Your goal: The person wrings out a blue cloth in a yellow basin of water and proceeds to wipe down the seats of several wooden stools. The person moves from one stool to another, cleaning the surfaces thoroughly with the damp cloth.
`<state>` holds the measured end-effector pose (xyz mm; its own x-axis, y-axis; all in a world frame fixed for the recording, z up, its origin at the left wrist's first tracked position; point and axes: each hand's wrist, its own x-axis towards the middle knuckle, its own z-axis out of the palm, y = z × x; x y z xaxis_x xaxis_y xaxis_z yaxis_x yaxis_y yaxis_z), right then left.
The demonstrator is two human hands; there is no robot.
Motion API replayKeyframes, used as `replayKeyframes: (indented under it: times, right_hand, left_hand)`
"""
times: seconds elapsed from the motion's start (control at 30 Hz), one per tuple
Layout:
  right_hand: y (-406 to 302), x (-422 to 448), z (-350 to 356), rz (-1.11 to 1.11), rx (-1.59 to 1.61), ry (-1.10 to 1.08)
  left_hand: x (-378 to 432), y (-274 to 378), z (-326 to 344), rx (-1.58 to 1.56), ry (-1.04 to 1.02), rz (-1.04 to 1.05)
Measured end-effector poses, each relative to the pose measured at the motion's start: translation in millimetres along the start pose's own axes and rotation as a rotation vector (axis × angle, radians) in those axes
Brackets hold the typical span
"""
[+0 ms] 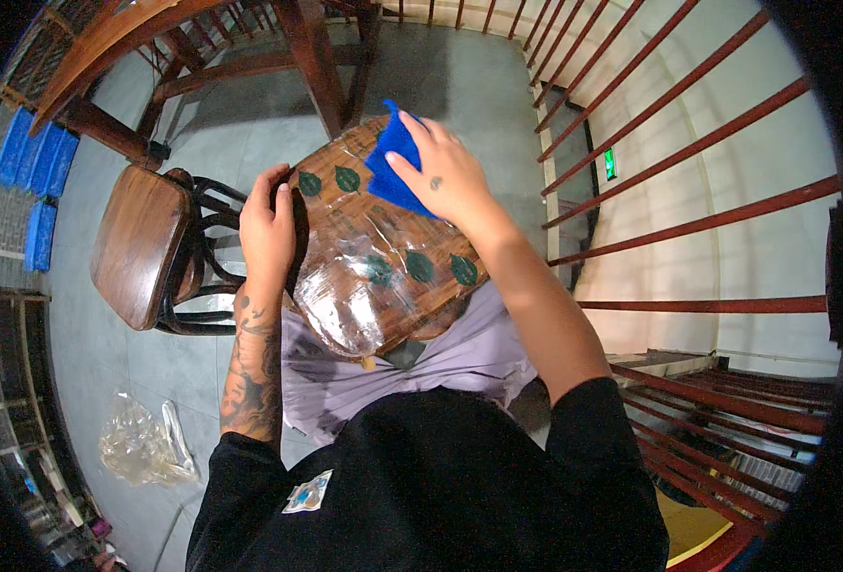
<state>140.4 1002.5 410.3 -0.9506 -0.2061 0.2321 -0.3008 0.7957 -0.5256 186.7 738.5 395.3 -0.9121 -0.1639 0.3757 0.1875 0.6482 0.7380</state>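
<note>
A blue cloth [395, 171] lies folded on the far right part of a wooden chair's backrest or seat panel [364, 236], which rests before me over my lap. My right hand [444, 168] presses on the cloth, its fingers spread over the cloth's right part. Clear, shiny plastic film with dark green leaf prints [419, 265] covers the wood. My left hand [268, 222] rests at the panel's left edge, fingers curled toward its side; whether it grips the edge cannot be told.
A wooden chair [139, 247] with a dark curved frame stands to the left. Crumpled clear plastic [132, 440] lies on the grey floor. A heavy wooden table [314, 64] stands beyond the panel. Red-brown railing bars [707, 306] run along the right.
</note>
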Motion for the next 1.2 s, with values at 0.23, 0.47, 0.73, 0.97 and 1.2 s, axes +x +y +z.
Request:
replayKeyframes:
  times: [0.23, 0.47, 0.73, 0.97, 1.2]
  right_hand:
    - [-14, -60, -20, -0.031, -0.163, 0.093]
    - [-20, -98, -33, -0.085, -0.277, -0.049]
    - [-52, -111, -37, -0.362, -0.187, -0.289]
    - [-91, -109, -7, -0.552, -0.063, -0.423]
    - [-76, -67, -3, -0.531, -0.049, -0.257]
  left_hand:
    - [-1, -3, -1, -0.044, 0.006, -0.018]
    - [-3, 1, 0, -0.008, 0.020, -0.010]
    - [-1, 4, -2, -0.060, 0.033, -0.020]
    - [-2, 0, -1, -0.206, 0.037, -0.079]
    - [-2, -1, 0, -0.189, 0.038, -0.050]
